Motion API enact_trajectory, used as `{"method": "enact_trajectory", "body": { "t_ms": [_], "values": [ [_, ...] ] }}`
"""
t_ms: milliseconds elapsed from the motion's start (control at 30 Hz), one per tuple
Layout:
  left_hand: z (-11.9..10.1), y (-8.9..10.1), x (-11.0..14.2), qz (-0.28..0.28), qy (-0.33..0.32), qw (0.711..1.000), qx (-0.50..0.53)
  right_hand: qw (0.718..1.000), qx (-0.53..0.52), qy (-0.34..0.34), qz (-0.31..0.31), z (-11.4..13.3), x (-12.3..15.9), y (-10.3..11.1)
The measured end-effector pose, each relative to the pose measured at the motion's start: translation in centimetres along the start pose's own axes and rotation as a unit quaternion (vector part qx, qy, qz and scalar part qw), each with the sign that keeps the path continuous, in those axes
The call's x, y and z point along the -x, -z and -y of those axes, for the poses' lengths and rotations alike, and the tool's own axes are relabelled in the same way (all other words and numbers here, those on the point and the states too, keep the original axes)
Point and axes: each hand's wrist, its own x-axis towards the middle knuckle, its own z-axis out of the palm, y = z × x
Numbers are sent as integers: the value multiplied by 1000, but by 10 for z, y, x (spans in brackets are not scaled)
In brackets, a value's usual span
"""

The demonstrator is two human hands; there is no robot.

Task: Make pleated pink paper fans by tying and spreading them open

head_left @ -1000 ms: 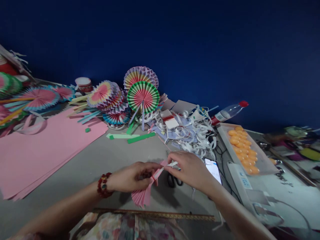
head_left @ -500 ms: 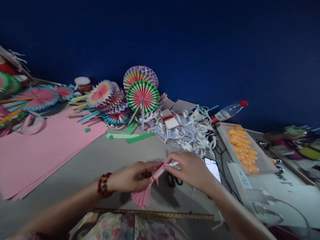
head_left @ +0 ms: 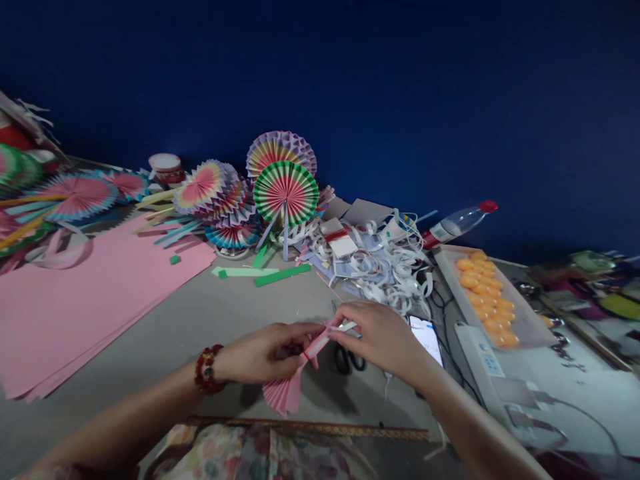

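Note:
A pink pleated paper fan (head_left: 284, 395) is pinched near its middle by my left hand (head_left: 275, 350), its lower end spread out below my fingers. A thin red band crosses the folds where they narrow. From there the folded part runs up toward my right hand (head_left: 373, 337), a pale strip along its face. My right thumb and fingers close on a narrow white strip (head_left: 345, 327) at the fan's upper end; whether they also grip the folds I cannot tell. Black-handled scissors (head_left: 343, 360) lie on the table just below my right hand, blades partly hidden.
Pink paper sheets (head_left: 95, 287) lie left. Finished round paper fans (head_left: 286, 193) stand at the back beside curled white strips (head_left: 400, 273). Right are a phone (head_left: 426, 340), a bottle (head_left: 457, 223), a tray of orange pieces (head_left: 467, 320) and a power strip (head_left: 480, 367). A ruler-like strip (head_left: 310, 427) edges the front.
Almost nothing differs. Both hands keep their hold on the fan and the white strip, with only very slight shifts of the fingers.

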Motion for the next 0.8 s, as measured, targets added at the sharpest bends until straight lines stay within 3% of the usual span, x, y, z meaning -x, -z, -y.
{"method": "enact_trajectory", "body": {
  "t_ms": [800],
  "values": [
    [-7,-3,1,10,-6,999,-33,1000,-20,20,0,-11,-1,1]
  ]
}}
